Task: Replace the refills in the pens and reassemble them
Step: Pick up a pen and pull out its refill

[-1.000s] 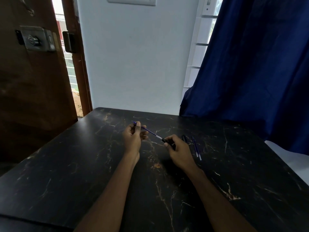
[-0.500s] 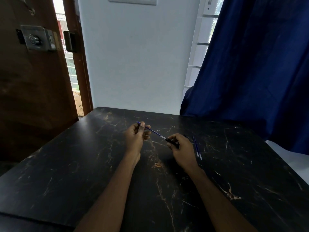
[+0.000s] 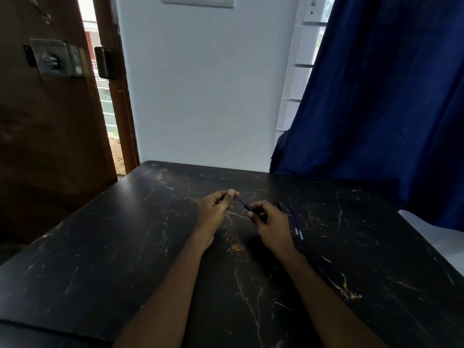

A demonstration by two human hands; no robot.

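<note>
Over the middle of the black marble-patterned table (image 3: 125,247), head view: two bare forearms reach forward, hands raised a little above the surface, close together. Left hand (image 3: 213,212): fingers curled, thumb up, grip pinching the far end of a thin blue refill (image 3: 240,200); that end is hidden inside the fingers. Right hand (image 3: 271,224): fingers folded, grip closed around a dark pen barrel (image 3: 251,209), most of it covered by the hand, only its front end showing. Refill runs slanting between the two hands, its near end meeting the barrel's mouth; how far it sits inside cannot be made out. Behind the right hand, lying on the table: a dark pen part (image 3: 277,205), largely hidden and too dim to identify. Just right of it: two spare blue refills (image 3: 295,221), side by side, apart from the hand. Background: blue curtain (image 3: 376,96), right; wooden door (image 3: 50,121), left.
</note>
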